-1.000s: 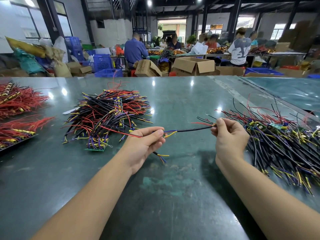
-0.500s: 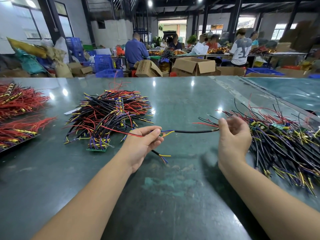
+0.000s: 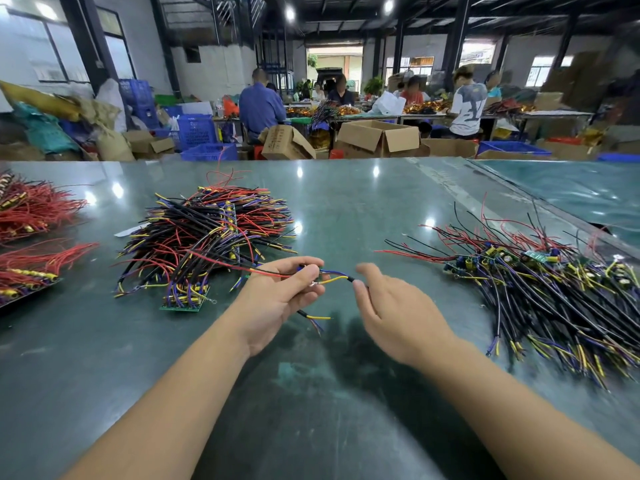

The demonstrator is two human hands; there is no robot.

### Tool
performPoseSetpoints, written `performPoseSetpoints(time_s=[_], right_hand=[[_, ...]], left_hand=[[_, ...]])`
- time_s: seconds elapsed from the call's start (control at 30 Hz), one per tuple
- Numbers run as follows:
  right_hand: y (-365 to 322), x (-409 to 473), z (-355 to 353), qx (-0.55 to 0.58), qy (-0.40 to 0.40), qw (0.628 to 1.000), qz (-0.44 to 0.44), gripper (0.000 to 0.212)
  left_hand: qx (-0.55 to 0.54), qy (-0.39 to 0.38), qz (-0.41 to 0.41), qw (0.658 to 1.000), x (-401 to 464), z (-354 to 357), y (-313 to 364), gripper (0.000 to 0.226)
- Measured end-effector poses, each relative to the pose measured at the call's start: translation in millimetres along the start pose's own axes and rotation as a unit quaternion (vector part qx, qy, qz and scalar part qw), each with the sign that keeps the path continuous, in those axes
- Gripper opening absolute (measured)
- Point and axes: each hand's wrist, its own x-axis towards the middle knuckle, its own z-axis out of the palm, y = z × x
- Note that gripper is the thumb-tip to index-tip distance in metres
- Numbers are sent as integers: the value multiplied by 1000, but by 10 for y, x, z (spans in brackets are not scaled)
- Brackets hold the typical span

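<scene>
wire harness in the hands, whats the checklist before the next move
1. Left hand grips the wire harness: ok.
2. Right hand pinches its black sheath end: cannot tell.
3. Red lead free of the pile on the left: cannot tell, it crosses that pile in this view.
4. Loose tail off the table: cannot tell.
5. Pile with circuit boards within the right hand's reach: probably ok.

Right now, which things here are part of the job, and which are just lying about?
In the job: wire harness, held by left hand and right hand; likely also tangled pile to the right and stacked pile to the left.
Lying about: red wire bundles; cardboard boxes; blue crates.
</scene>
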Motion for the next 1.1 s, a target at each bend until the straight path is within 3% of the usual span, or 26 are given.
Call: performPoseSetpoints(time_s=[0.13,0.27,0.37,0.57,0.7,0.9,1.1], right_hand=[[31,25,-24,-61,-6,998,-15,33],[37,90,-68,-130,82,988,-28,30],[65,91,-67,-152,103,983,-31,30],[24,71,-63,-85,103,991,-32,32],[132,97,-242,22,128,989,77,38],[888,132,-863,-61,217,937,268,44],[1519,-119,-1061,-103,118,887,434,28]], left_hand=[[25,18,-17,999,-3,-9,-4,12],[-3,28,-25,999,-2,74,-6,12],[-10,25,-27,999,-3,93,-32,12],[-67,23,-19,997,10,73,17,23],[-75,9,-9,997,-8,81,45,37],[-71,84,24,994,24,10,48,16],[-77,131,53,987,42,-23,58,21]])
